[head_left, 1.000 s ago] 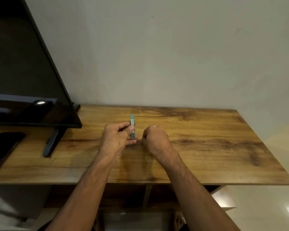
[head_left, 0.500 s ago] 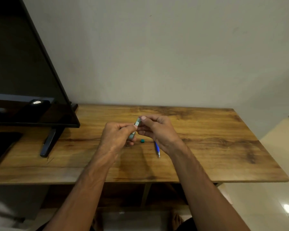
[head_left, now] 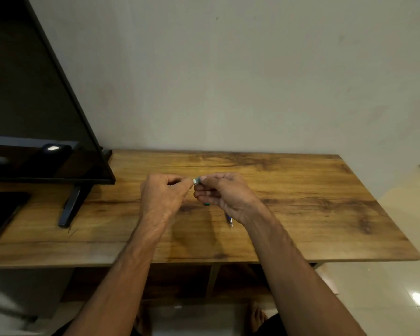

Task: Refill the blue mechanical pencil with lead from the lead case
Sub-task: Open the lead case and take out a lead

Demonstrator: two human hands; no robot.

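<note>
Pinching a small teal-and-white plastic lead case (head_left: 196,181) between both hands above a wood-grain table (head_left: 313,190).

The case is gripped by the left hand (head_left: 164,195) at its 9 o'clock end and by the right hand (head_left: 224,194) at its 3 o'clock end, fingertips pressed onto it; any label is too small to be read. At 6 o'clock below it, a tiny green cap (head_left: 206,203) lies on the table. The blue mechanical pencil (head_left: 229,219) is half hidden under the right wrist. A black flat screen (head_left: 34,105) on its dark stand (head_left: 70,207) stands at 9 o'clock, well apart.
</note>
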